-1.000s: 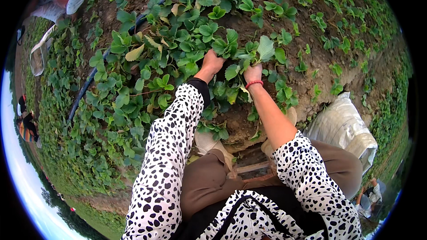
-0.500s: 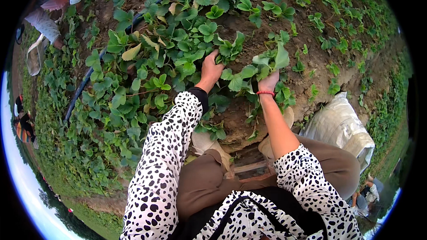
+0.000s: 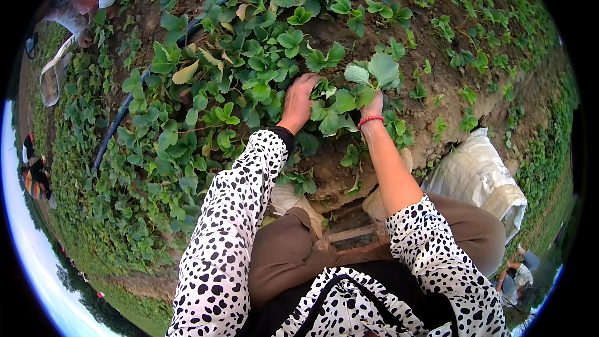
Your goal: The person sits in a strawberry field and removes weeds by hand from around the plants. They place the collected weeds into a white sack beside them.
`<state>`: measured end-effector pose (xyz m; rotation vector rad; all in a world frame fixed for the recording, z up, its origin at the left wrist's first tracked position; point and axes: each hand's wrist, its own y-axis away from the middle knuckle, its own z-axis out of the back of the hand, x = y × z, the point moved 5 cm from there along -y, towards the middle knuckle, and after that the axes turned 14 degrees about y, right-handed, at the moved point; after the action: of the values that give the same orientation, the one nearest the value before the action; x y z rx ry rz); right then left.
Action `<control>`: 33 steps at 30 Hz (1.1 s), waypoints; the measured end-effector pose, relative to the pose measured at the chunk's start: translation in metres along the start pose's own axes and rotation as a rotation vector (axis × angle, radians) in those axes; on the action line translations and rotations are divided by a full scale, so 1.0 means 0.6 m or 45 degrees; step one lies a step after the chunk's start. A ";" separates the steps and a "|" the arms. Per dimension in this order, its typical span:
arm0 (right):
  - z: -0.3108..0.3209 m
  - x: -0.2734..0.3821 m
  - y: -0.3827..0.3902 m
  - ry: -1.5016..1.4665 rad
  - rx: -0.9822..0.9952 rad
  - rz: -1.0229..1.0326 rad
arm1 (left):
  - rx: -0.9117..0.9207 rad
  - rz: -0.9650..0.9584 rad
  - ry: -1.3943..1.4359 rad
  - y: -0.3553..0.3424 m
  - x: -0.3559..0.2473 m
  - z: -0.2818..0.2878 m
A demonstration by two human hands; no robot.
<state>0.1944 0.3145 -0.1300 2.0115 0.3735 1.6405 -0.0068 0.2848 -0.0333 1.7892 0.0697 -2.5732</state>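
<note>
Low strawberry plants (image 3: 290, 40) with toothed green leaves grow in the brown soil in front of me. My left hand (image 3: 299, 101) is down among them, its fingers bent to the right round some small strawberry leaves (image 3: 324, 89); the fingertips are partly hidden. Just right of it, my right hand (image 3: 372, 105), with a red bracelet (image 3: 371, 120) at the wrist, is closed on the stems of a strawberry plant. Broad pale-green leaves (image 3: 382, 70) stand up over that hand and cover its fingers. No fruit can be made out between the hands.
A dark hose (image 3: 118, 117) runs through the plants at left. To the right of my knee lies a whitish sack (image 3: 477, 171). My shoes flank a wooden piece (image 3: 352, 235) below the bed's edge. Another person (image 3: 78, 9) works at upper left beside a pale bag (image 3: 51, 81).
My left hand has shifted slightly right, and the leaves by its fingertips have dropped back flatter. My right hand has moved slightly up and left, turning the leaves above it.
</note>
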 end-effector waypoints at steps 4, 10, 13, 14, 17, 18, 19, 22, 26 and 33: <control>-0.079 0.035 -0.003 0.467 0.297 -0.010 | 0.044 -0.109 -0.033 0.019 -0.007 0.015; -0.186 0.068 -0.013 1.483 0.766 0.270 | 0.110 0.082 0.109 0.028 0.032 0.020; -0.208 0.087 -0.009 1.708 0.859 0.463 | 0.105 0.124 0.156 0.027 0.036 0.020; -0.215 0.091 -0.009 1.745 0.876 0.616 | 0.090 0.117 0.176 0.025 0.036 0.018; -0.223 0.095 -0.008 1.985 0.722 0.940 | 0.073 -0.058 0.072 0.018 0.023 0.019; -0.212 0.094 -0.004 2.016 0.581 0.899 | 0.072 -0.142 0.010 0.016 0.016 0.020; -0.206 0.092 0.004 2.039 0.447 0.857 | 0.075 -0.005 0.127 0.017 0.028 0.022; -0.193 0.083 0.047 1.806 0.133 0.773 | 0.058 0.295 0.418 0.031 0.055 0.026; -0.096 0.074 0.040 1.034 -0.448 0.664 | 0.130 0.029 0.257 0.014 0.026 0.013; 0.015 0.094 0.029 0.627 -0.079 0.357 | -0.134 0.544 0.530 -0.010 0.032 0.038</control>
<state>0.2141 0.3273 -0.0752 1.6523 0.2100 2.2957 -0.0348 0.2905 -0.0431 2.0044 -0.1552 -1.8575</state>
